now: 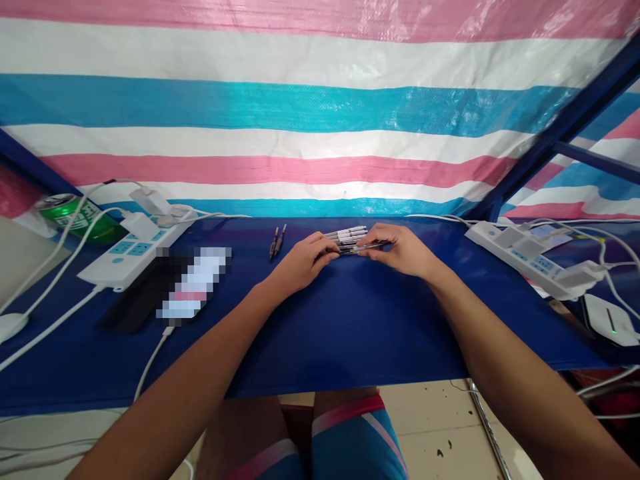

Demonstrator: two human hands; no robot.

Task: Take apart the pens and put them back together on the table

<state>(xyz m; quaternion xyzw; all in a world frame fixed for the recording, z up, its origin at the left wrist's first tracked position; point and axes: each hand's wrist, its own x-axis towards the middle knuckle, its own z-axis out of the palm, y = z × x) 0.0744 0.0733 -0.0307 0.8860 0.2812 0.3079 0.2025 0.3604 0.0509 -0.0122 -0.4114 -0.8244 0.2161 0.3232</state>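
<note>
A small bundle of white-and-black pens (345, 238) lies across the middle of the blue tabletop (350, 333), between my left hand (304, 261) and my right hand (401, 251). The fingertips of my left hand press against the bundle's left end and lower side. My right hand pinches a thin silver rod or pen (367, 248) along the bundle's front. Both hands hide part of the bundle, so I cannot count its pens. Two slim dark pens (277, 241) lie to the left of my left hand, apart from it.
White power strips (133, 253) (525, 263) with plugged-in adapters and cables sit at both sides. A green can (75, 217) lies at far left, near a pixelated object (193, 280) on a black slab. A white router (610, 320) sits at right. Striped tarpaulin (300, 107) hangs behind.
</note>
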